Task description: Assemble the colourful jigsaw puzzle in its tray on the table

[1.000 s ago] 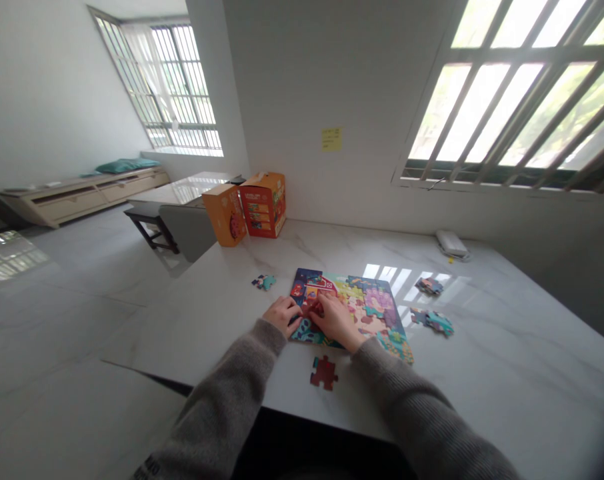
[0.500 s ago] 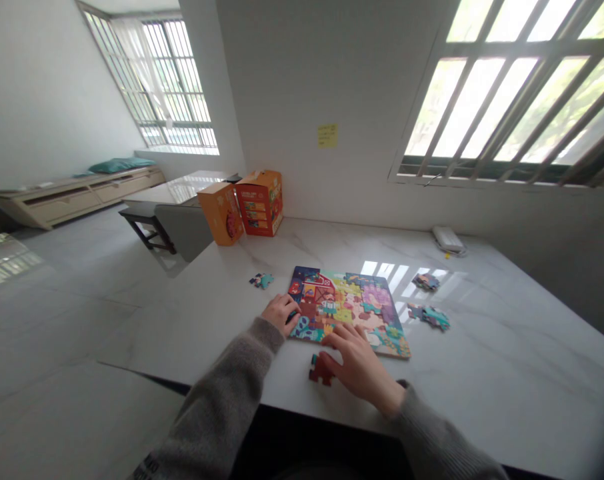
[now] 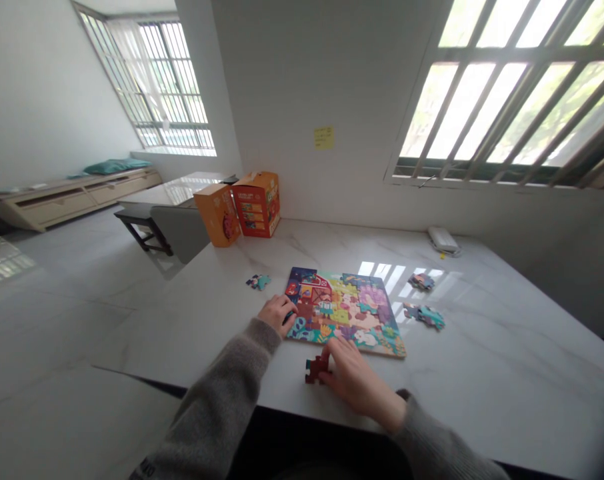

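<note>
Daylight is let into the white-walled room through two barred windows, one (image 3: pixel 175 87) at the far left and one (image 3: pixel 512 100) at the upper right. On the wall between them a yellow note (image 3: pixel 324 138) is stuck. Near the back edge of the marble-patterned table (image 3: pixel 492 387), two orange boxes (image 3: pixel 257 207) are stood side by side, and a white device (image 3: pixel 443 240) is set against the wall further right.

At the table's middle a colourful, partly assembled puzzle (image 3: pixel 327 308) is laid flat. Its left edge is touched by the left hand (image 3: pixel 277 315), whose fingers are curled; whether anything is gripped beneath them cannot be told from this angle. Just in front of the puzzle, a red-brown piece (image 3: pixel 315 369) is grasped at its right side between the thumb and fingers of the right hand (image 3: pixel 359 383). Teal loose pieces (image 3: pixel 259 282) are gathered left of the puzzle, and two small clusters (image 3: pixel 426 316) are placed to its right. Both forearms are covered by grey sleeves (image 3: pixel 232 390).
</note>
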The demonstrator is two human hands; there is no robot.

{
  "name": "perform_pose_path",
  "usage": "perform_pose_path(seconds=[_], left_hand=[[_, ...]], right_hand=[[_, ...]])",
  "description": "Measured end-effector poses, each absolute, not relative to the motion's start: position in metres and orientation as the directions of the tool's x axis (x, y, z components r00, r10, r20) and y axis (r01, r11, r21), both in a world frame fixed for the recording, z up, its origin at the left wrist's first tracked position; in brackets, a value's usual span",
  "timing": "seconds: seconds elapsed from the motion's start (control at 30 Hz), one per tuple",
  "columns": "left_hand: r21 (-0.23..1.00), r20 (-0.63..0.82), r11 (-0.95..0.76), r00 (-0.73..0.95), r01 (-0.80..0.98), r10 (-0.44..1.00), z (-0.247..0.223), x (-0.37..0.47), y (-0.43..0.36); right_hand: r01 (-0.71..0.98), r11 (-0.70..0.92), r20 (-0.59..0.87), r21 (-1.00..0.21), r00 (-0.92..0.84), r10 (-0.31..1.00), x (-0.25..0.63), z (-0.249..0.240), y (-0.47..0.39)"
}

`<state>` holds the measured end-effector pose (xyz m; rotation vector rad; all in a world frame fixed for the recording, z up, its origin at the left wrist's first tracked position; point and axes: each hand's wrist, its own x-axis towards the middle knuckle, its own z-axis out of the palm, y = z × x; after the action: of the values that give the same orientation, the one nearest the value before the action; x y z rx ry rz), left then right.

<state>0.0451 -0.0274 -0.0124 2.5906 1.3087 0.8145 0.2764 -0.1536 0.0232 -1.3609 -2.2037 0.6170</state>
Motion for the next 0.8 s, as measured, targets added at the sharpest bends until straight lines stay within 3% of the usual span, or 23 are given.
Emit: perform_pose_path(seconds=[0.13, 0.3, 0.8], left_hand=[[0.332, 0.405, -0.620, 0.486, 0.710, 0.774, -0.014, 0.045, -0.026], [0.337, 0.405, -0.616, 0.481, 0.712, 0.778, -0.013, 0.046, -0.026], [0.326, 0.402, -0.582, 0.448, 0.745, 0.799, -0.004, 0.048, -0.031]], right_hand=[[0.494, 0.347, 0.195, -0.797, -0.334, 0.922, 0.284, 0.030, -0.122], [0.203, 0.271, 0.186, -0.941, -0.361, 0.914, 0.297, 0.048, -0.068], [-0.039, 0.165, 0.169, -0.986, -0.199, 0.965, 0.292, 0.031, -0.055]])
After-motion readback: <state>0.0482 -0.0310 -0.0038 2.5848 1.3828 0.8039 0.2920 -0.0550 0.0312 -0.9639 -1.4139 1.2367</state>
